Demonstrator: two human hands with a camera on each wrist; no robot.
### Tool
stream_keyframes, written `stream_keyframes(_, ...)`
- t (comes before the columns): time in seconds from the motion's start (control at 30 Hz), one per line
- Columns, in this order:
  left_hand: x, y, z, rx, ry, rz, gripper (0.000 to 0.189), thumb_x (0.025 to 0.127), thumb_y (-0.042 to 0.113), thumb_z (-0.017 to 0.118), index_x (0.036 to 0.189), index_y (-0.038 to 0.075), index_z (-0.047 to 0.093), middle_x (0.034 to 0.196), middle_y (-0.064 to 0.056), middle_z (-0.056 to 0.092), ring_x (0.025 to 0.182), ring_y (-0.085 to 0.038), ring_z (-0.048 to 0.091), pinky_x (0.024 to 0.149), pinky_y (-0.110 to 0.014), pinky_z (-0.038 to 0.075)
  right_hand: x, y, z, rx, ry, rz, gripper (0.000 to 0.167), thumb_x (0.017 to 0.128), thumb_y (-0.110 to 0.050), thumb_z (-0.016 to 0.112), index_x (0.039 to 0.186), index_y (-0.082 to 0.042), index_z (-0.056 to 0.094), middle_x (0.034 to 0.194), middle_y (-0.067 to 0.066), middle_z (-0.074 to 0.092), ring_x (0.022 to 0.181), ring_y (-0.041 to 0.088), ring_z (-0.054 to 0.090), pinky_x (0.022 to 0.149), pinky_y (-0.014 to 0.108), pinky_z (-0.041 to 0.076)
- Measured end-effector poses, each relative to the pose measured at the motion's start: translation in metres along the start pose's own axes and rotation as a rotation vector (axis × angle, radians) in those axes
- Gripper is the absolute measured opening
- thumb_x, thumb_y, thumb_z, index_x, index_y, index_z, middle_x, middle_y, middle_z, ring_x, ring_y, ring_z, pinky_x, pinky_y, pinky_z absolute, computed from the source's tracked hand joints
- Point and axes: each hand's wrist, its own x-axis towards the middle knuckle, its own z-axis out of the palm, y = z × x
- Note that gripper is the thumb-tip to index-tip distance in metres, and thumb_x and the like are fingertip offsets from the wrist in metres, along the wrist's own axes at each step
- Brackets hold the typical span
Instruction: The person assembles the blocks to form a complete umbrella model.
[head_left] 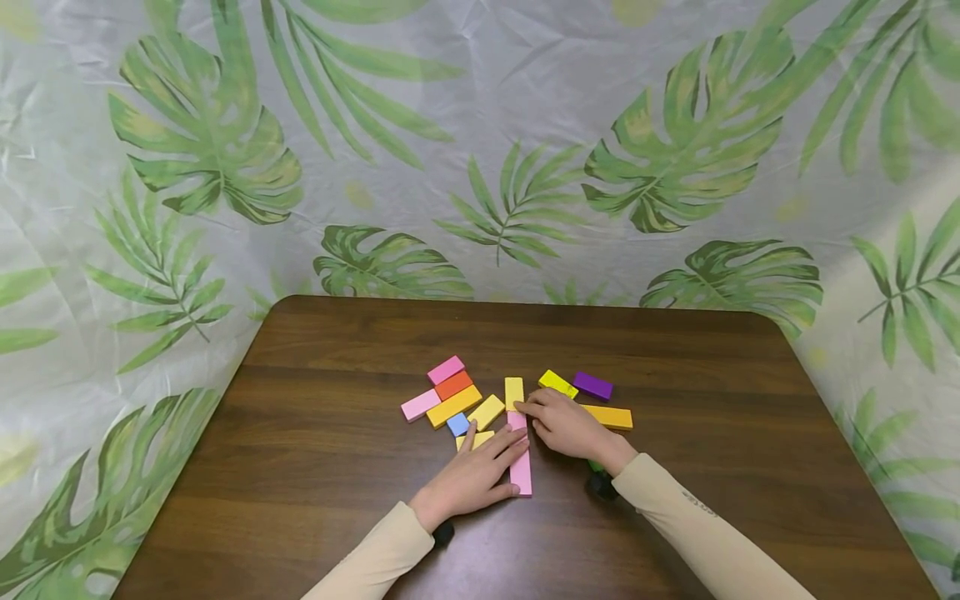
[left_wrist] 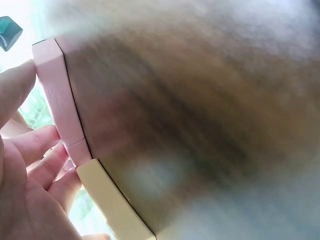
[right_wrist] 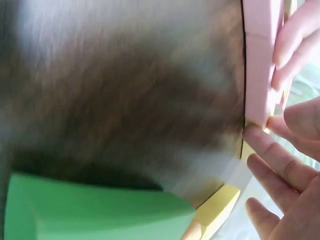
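Observation:
Pink blocks (head_left: 521, 477) and a pale yellow block (head_left: 513, 393) lie end to end in a straight row on the table. My left hand (head_left: 480, 471) reaches over the lower part of the row, its extended fingers resting on the pink pieces and its thumb by the near end. In the left wrist view, these fingertips press along the side of a pink block (left_wrist: 62, 100). From the other side, my right hand (head_left: 566, 425) touches the row with its fingertips where pink meets yellow, a joint also visible beside the pink block (right_wrist: 259, 75) in the right wrist view.
Left of the row lie pink (head_left: 446, 369), red (head_left: 453, 385), orange (head_left: 454, 407), blue (head_left: 458, 424) and pale yellow (head_left: 486, 412) blocks. To its right are bright yellow (head_left: 557, 383), purple (head_left: 593, 385) and orange (head_left: 611, 417) ones. A green block (right_wrist: 100, 207) sits near my right wrist.

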Motion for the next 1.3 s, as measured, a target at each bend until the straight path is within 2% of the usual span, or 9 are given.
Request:
stream_keyframes(0.17, 0.0, -0.001, 0.001, 0.004, 0.01, 0.006, 0.064, 0.094, 0.044, 0.057, 0.146, 0.011, 0.041, 0.152, -0.003, 0.035, 0.14, -0.018, 0.028, 0.107, -0.063, 0.015, 0.002, 0.001, 0.001, 0.009, 0.051, -0.002, 0.035, 0.091, -0.006, 0.06, 0.126, -0.002, 0.062, 0.11, 0.013, 0.058, 0.096, 0.025, 0.056, 0.087, 0.041, 0.047)
stream_keyframes(0.3, 0.0, -0.001, 0.002, 0.007, 0.017, 0.009, 0.064, 0.094, 0.043, 0.058, 0.146, 0.011, 0.041, 0.151, -0.003, 0.035, 0.14, -0.018, 0.029, 0.107, -0.064, 0.015, 0.005, 0.005, 0.0, 0.012, 0.064, -0.036, 0.038, 0.091, -0.003, 0.06, 0.129, -0.001, 0.06, 0.125, 0.018, 0.055, 0.112, 0.031, 0.054, 0.095, 0.045, 0.043)
stream_keyframes(0.4, 0.0, -0.002, 0.002, 0.001, 0.021, 0.009, 0.064, 0.094, 0.043, 0.058, 0.146, 0.01, 0.041, 0.151, -0.004, 0.035, 0.139, -0.018, 0.029, 0.107, -0.064, 0.015, 0.005, 0.008, 0.0, 0.015, 0.018, -0.053, 0.039, 0.092, -0.004, 0.058, 0.132, 0.0, 0.057, 0.138, 0.019, 0.048, 0.127, 0.035, 0.044, 0.104, 0.05, 0.034)
stream_keyframes(0.5, 0.0, -0.002, 0.002, -0.009, 0.02, 0.008, 0.064, 0.094, 0.043, 0.058, 0.146, 0.01, 0.041, 0.151, -0.004, 0.035, 0.14, -0.019, 0.029, 0.107, -0.064, 0.014, 0.005, 0.01, 0.0, 0.034, -0.023, -0.05, 0.04, 0.093, -0.005, 0.056, 0.133, 0.0, 0.055, 0.142, 0.018, 0.045, 0.131, 0.035, 0.04, 0.105, 0.05, 0.032)
stream_keyframes(1.3, 0.001, -0.002, 0.004, 0.009, 0.007, 0.0, 0.065, 0.095, 0.045, 0.055, 0.147, 0.011, 0.039, 0.153, -0.002, 0.032, 0.141, -0.017, 0.025, 0.107, -0.064, 0.013, 0.005, 0.019, 0.003, 0.101, -0.022, -0.057, 0.039, 0.093, -0.005, 0.055, 0.132, -0.003, 0.057, 0.143, 0.015, 0.046, 0.132, 0.033, 0.04, 0.106, 0.051, 0.03)
